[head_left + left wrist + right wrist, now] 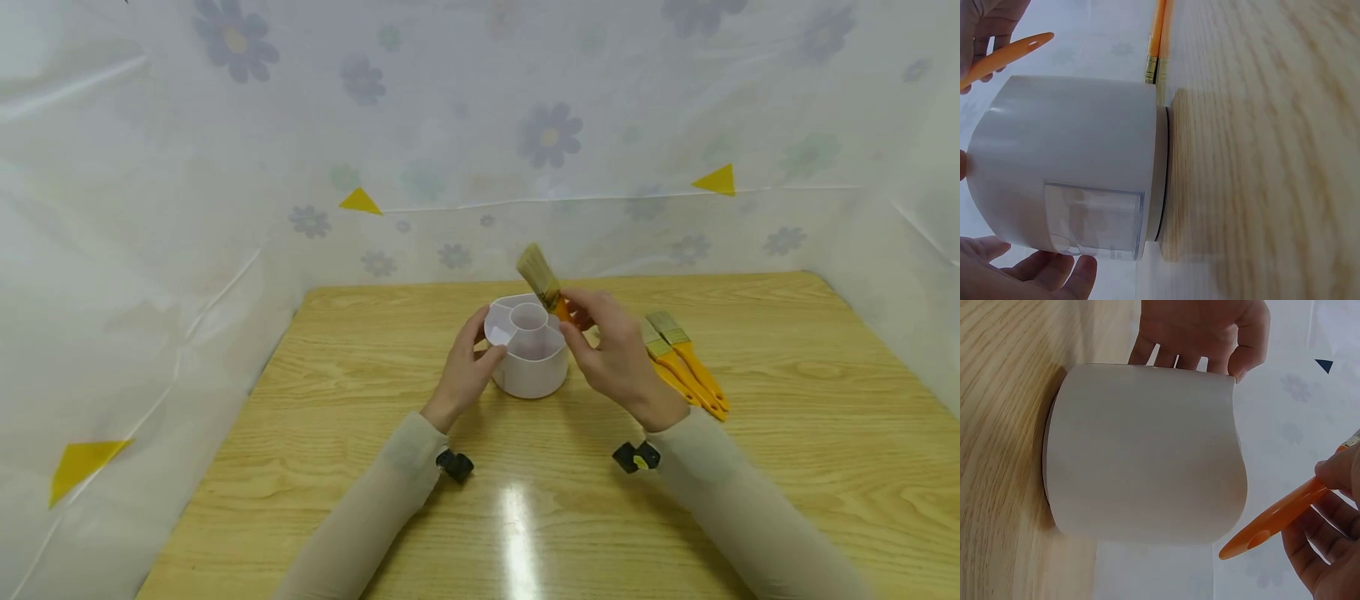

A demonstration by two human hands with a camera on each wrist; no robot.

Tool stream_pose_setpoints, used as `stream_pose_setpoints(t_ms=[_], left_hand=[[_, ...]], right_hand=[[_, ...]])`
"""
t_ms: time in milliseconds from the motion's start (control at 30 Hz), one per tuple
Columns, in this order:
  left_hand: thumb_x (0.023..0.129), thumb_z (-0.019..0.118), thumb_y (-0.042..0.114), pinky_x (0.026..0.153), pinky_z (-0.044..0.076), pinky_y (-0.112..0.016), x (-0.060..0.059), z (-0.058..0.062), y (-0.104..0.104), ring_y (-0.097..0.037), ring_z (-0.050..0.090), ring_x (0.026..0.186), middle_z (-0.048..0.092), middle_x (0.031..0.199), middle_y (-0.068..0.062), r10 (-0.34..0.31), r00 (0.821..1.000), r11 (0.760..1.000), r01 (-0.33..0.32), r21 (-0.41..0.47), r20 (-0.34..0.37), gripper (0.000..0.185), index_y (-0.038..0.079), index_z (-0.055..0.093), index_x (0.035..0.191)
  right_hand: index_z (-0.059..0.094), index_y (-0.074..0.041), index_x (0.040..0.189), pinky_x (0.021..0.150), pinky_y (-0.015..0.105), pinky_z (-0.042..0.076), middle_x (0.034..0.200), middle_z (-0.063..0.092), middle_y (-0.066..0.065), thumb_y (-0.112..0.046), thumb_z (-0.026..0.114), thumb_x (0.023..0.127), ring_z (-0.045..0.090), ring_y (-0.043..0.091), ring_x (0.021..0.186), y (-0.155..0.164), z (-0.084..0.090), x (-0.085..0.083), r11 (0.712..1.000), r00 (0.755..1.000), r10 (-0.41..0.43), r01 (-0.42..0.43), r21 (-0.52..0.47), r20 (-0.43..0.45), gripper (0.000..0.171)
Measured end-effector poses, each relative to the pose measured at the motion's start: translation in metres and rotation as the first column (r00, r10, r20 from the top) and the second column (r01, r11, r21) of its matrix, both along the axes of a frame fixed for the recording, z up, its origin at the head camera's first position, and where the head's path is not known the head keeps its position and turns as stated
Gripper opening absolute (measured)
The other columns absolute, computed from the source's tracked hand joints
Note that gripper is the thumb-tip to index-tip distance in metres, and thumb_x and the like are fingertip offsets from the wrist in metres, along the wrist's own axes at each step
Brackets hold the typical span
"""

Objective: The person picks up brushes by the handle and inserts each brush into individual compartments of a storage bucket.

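Observation:
A white plastic holder [528, 354] with several compartments stands at the middle of the wooden table [787, 467]. My left hand [467, 367] holds its left side, thumb on the rim and fingers round the wall [1197, 331]. My right hand [611, 350] pinches an orange-handled paintbrush [542, 279], bristles up and tilted to the left, just over the holder's right rim. The orange handle end [1272, 522] hangs free beside the holder's wall [1147, 456]. In the left wrist view the holder [1079, 162] fills the frame with the handle [1010, 56] above it.
Several more orange-handled brushes [686, 367] lie flat on the table right of the holder, also visible as brushes [1157, 44] behind it. White flowered plastic sheeting [450, 125] with yellow triangles walls the table at the back and both sides.

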State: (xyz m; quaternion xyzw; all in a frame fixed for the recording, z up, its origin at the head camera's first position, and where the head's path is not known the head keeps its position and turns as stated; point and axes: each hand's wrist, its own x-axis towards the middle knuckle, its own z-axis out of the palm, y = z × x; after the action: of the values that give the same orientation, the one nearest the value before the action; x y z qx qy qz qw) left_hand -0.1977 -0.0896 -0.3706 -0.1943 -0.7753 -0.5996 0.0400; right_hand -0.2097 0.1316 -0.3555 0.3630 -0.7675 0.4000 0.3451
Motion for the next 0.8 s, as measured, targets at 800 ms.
stream_pose_setpoints(t_ms=[800], left_hand=[[0.092,0.053,0.001,0.096,0.043,-0.053,-0.001,-0.001,0.0,-0.046,0.041,0.126,0.036,0.14,-0.032,0.009,1.0,1.0,-0.008,0.017,-0.007,0.061,-0.009,0.026,0.146]], right_hand=[[0.057,0.003,0.121,0.064,0.035,0.051,0.099,0.06,0.014,0.01,0.069,0.08,0.058,0.022,0.079,-0.027,0.006,-0.004,0.998,0.999,0.048,-0.049,-0.031,-0.022,0.043]])
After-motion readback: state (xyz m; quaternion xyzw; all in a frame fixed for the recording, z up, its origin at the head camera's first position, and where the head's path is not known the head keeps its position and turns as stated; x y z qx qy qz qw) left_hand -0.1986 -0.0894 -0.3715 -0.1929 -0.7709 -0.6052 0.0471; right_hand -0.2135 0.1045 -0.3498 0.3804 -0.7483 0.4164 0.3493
